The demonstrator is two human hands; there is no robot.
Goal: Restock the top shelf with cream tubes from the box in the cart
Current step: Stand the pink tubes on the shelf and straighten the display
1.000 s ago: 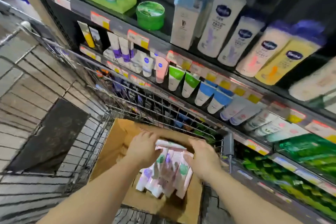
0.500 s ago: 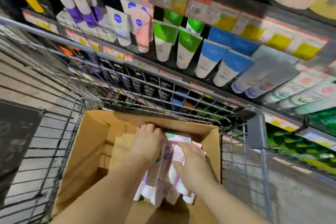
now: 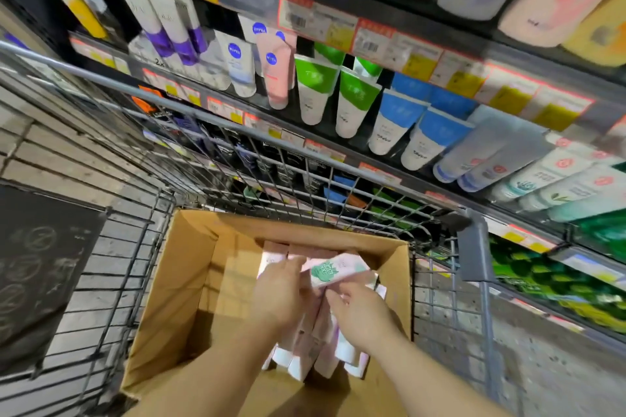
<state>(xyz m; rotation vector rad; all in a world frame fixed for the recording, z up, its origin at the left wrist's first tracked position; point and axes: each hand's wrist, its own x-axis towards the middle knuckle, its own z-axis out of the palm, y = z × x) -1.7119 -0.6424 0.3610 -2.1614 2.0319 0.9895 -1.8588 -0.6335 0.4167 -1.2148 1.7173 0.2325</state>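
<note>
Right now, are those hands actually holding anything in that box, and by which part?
Both hands, left hand and right hand, are gathering a bundle of cream tubes in the cardboard box, gripping around the tubes' middles.

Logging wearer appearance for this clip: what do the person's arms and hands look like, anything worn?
Both forearms are bare as far as the frame shows: no sleeves, gloves or watch in view. No rings or markings visible on the left hand or the right hand.

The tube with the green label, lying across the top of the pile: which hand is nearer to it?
Both touch it; the left hand holds its left end, the right hand touches the tube with the green label from below.
</note>
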